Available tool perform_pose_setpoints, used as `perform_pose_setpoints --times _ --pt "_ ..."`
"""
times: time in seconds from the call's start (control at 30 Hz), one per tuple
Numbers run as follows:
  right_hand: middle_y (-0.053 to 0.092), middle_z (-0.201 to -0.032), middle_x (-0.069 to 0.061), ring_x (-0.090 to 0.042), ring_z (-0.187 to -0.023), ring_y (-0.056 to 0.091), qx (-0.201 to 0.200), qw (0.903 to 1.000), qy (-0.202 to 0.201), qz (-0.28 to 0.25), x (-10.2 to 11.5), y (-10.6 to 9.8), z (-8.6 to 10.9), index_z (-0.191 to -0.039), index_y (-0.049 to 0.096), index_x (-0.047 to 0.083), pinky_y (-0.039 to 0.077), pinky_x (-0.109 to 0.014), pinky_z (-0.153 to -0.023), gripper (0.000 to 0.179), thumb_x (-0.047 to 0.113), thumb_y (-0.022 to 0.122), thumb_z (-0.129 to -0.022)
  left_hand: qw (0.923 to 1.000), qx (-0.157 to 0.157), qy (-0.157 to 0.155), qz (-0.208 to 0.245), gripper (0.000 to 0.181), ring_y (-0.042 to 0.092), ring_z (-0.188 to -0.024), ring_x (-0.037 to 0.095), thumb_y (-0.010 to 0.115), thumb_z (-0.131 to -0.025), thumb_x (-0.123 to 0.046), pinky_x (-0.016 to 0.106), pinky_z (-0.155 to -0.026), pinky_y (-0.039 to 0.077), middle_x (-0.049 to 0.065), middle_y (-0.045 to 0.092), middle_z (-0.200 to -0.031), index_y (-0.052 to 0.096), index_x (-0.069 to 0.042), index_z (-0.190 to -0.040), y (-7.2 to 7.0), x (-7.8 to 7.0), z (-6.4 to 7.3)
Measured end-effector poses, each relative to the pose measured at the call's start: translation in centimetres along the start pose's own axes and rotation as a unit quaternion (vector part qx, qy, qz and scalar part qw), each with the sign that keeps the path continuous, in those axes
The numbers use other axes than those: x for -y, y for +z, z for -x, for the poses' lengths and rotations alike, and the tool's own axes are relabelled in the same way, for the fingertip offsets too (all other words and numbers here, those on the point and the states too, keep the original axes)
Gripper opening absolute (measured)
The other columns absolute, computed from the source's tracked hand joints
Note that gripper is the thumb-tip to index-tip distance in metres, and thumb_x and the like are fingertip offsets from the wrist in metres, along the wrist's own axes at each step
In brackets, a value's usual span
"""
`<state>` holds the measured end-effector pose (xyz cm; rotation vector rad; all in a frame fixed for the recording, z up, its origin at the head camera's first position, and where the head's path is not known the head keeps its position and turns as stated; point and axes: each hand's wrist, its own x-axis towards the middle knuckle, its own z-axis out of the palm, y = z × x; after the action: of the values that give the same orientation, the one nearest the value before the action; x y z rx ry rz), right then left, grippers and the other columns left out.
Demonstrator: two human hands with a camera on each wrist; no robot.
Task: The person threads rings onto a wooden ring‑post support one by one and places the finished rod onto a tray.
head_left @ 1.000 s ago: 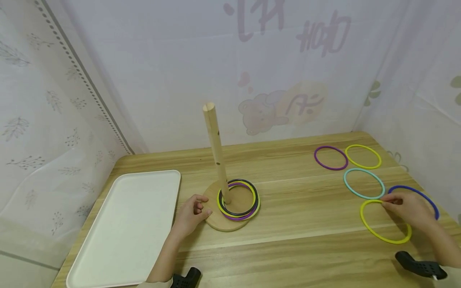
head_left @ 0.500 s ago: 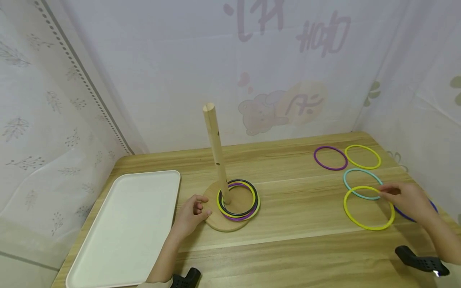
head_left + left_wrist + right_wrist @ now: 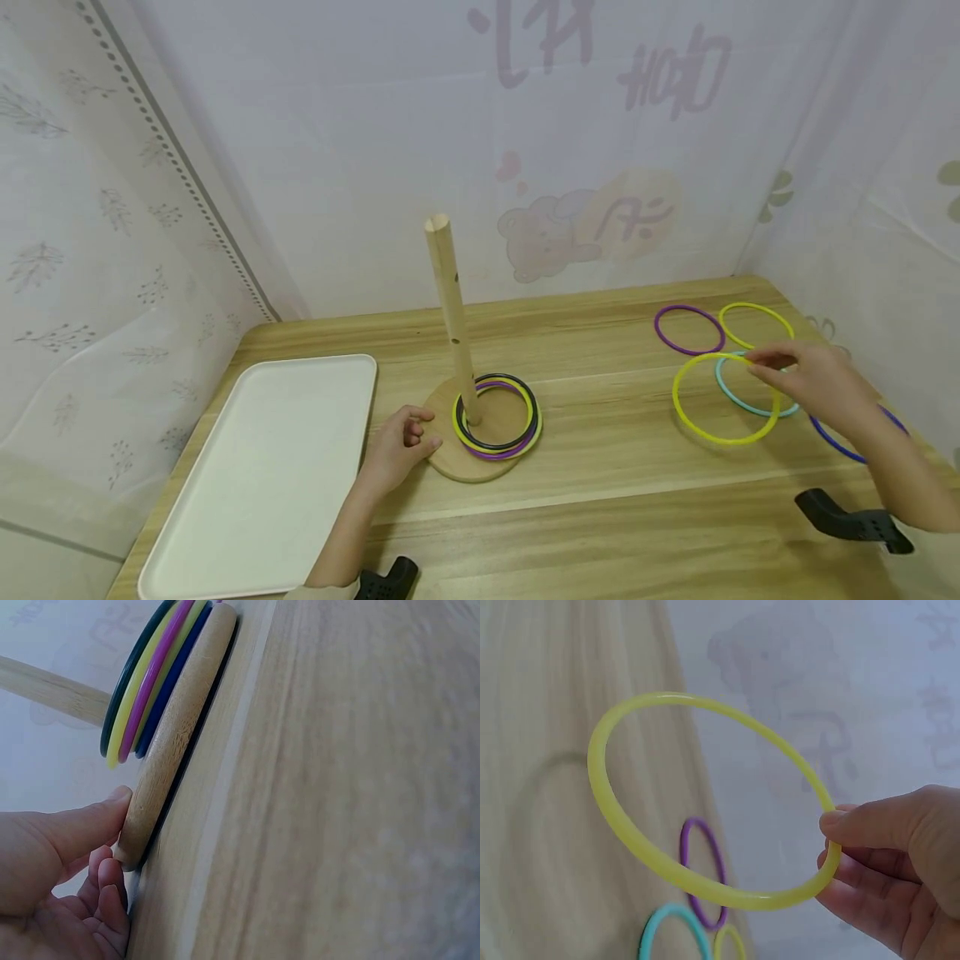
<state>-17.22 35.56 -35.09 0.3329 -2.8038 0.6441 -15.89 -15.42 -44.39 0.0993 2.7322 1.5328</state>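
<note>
1. Head view: upright wooden post (image 3: pixel 447 292) on a round base (image 3: pixel 450 454); ring stack (image 3: pixel 491 451) lying around the post. Left hand (image 3: pixel 393 450) at the base's near-left rim. Right hand (image 3: pixel 821 383) holds one yellow ring (image 3: pixel 724 442) over the tabletop (image 3: pixel 585 500), well apart from the post. Loose at right: purple ring (image 3: pixel 657 323), second yellow ring (image 3: pixel 750 304), turquoise ring (image 3: pixel 718 377), blue ring (image 3: pixel 832 446). Cream tray (image 3: pixel 262 467) at left, beside the base. Judged part-way: a stack on the post, one ring in transit, four lying off it.

2. Left wrist view: five rings countable in the stack, namely dark, yellow, purple, yellow-green, blue. Thumb and curled fingers grip the base's rim.

3. Right wrist view: thumb and fingers pinch the held ring at one side; its shadow lies apart on the tabletop, so it appears lifted.

4. Against the head frame half a second earlier: right hand and held ring shifted leftward and away from the wearer; left hand, base and stack unchanged.
</note>
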Motion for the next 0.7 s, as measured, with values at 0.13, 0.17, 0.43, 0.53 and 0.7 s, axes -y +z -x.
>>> perform_pose_setpoints --times 0.13,0.17,0.43,0.53,0.7 --pt "0.067 -0.076 -0.003 -0.006 -0.073 0.057 -0.032 0.9989 -0.034 -0.005 2.5 0.1 -1.2 -0.091 0.071 0.003 0.041 -0.020 -0.059 0.015 0.015 0.071 -0.081 1.0000 0.000 0.000 0.003 0.030 0.045 -0.071 0.015 0.073 -0.077 -0.005 0.021 -0.061 0.039 0.005 0.048 -0.082 0.059 -0.001 -0.103 0.0 0.0 0.1" --pt "0.067 -0.076 -0.003 -0.005 -0.072 0.057 -0.039 0.9982 -0.044 -0.007 3.2 0.1 -1.6 -0.090 0.071 0.003 0.040 -0.019 -0.060 0.015 0.013 0.071 -0.080 1.0000 0.001 0.000 0.003 0.029 0.045 -0.071 0.015 0.073 -0.077 -0.005 0.021 -0.062 0.039 0.005 0.048 -0.082 0.059 -0.002 -0.103 0.0 0.0 0.1" --pt "0.068 -0.079 -0.007 -0.012 -0.074 0.058 -0.056 0.9952 -0.063 -0.050 9.4 -0.5 -4.7 -0.092 0.071 0.003 0.040 -0.020 -0.060 0.015 0.014 0.070 -0.082 0.9999 0.001 0.013 0.001 0.029 0.046 -0.071 0.014 0.073 -0.077 -0.006 0.021 -0.062 0.040 0.004 0.048 -0.081 0.059 -0.002 -0.103 0.1 0.3 0.0" --pt "0.068 -0.080 -0.006 -0.001 -0.071 0.055 -0.067 0.9923 -0.065 -0.082 11.8 -1.1 -5.8 -0.091 0.072 0.004 0.040 -0.016 -0.062 0.014 0.012 0.071 -0.081 0.9999 0.000 0.012 0.001 0.029 0.046 -0.071 0.014 0.072 -0.077 -0.005 0.021 -0.062 0.040 0.004 0.048 -0.081 0.059 -0.002 -0.103 0.1 0.4 0.0" --pt "0.068 -0.082 -0.005 0.003 -0.072 0.056 -0.083 0.9871 -0.076 -0.114 15.9 -2.5 -7.4 -0.093 0.072 0.008 0.044 -0.015 -0.061 0.014 0.015 0.071 -0.081 1.0000 -0.004 -0.002 -0.002 0.029 0.045 -0.072 0.014 0.072 -0.077 -0.004 0.022 -0.062 0.040 0.004 0.047 -0.081 0.059 -0.003 -0.103 0.1 0.2 0.1"
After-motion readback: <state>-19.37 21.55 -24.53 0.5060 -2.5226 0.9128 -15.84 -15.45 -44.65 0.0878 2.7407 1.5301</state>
